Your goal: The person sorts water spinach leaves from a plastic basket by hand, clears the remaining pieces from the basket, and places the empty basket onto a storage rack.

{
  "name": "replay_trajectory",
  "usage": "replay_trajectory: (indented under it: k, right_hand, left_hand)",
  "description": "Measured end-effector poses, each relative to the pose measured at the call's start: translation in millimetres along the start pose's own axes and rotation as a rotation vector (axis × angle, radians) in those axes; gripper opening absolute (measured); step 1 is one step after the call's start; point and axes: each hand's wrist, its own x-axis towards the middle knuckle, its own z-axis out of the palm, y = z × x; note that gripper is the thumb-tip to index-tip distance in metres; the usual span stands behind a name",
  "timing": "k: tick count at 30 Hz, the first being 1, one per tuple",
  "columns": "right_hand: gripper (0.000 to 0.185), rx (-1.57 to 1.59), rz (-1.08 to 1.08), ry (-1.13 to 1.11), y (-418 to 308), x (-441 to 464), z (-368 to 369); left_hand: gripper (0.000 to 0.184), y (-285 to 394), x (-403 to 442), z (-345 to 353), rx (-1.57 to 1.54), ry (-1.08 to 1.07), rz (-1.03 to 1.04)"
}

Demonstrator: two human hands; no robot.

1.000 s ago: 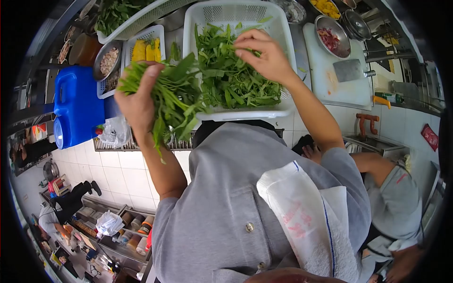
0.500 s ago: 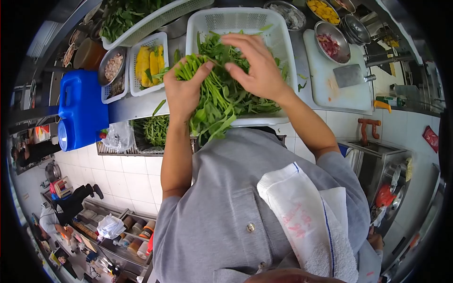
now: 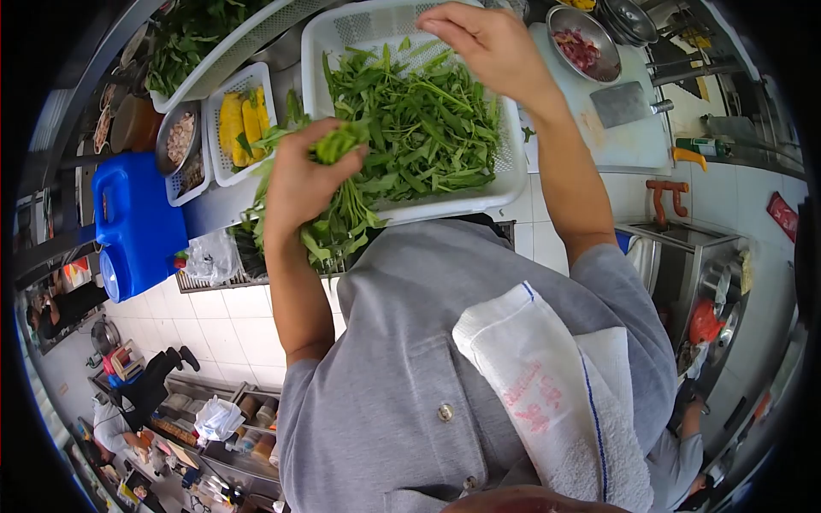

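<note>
My left hand (image 3: pixel 306 175) is wrapped round a bunch of leafy greens (image 3: pixel 335 231), its stems pointing up and its leaves hanging below, at the left side of a white basket (image 3: pixel 513 184). Loose green leaves (image 3: pixel 419 128) are heaped inside that basket. Over the basket's upper right part is my right hand (image 3: pixel 487 43), fingers pinched together; whether a small piece is between them cannot be made out.
Left of the basket are a small tray of yellow vegetables (image 3: pixel 267 77), a bowl of chopped pieces (image 3: pixel 180 141) and a blue jug (image 3: pixel 141 222). A cleaver (image 3: pixel 622 104) lies on a cutting board (image 3: pixel 599 145) at the right, below a metal bowl (image 3: pixel 605 38). Other people are farther off.
The bunch in my left hand has moved left, away from my right hand. My right hand has risen to the basket's top right. The view has shifted slightly.
</note>
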Motion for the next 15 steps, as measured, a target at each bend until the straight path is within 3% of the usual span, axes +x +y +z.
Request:
replay_trajectory:
  k: [1, 3, 4, 6, 9, 11, 13, 15]
  right_hand:
    - [0.018, -0.001, 0.003, -0.001, -1, -2, -7]
    - [0.022, 0.071, 0.38, -0.609, -4, -9, -18]
    - [0.022, 0.072, 0.385, -0.605, 9, -18, -16]
    - [0.024, -0.494, 0.247, -0.488, 48, -45, 3]
    - [0.021, -0.641, 0.179, -0.432, 61, -76, 28]
    - [0.021, -0.602, 0.252, -0.483, 61, -75, 29]
    - [0.017, -0.469, 0.156, -0.286, 67, -72, 25]
    - [0.014, -0.508, 0.126, -0.316, 59, -72, 26]
  left_hand:
    - [0.02, 2, -2, -4, -0.125, 0.017, -0.07]
    - [0.019, 1, -8, -13, -0.19, 0.078, -0.117]
    - [0.018, -1, -11, -19, -0.333, 0.179, -0.067]
    - [0.018, -9, -10, -29, -0.483, 0.285, -0.01]
    - [0.02, -17, -10, -37, -0.728, 0.347, 0.143]
    - [0.022, -14, -9, -40, -0.673, 0.423, 0.09]
    - [0.022, -8, -9, -40, -0.644, 0.428, 0.068]
    - [0.022, -8, -10, -39, -0.616, 0.423, 0.042]
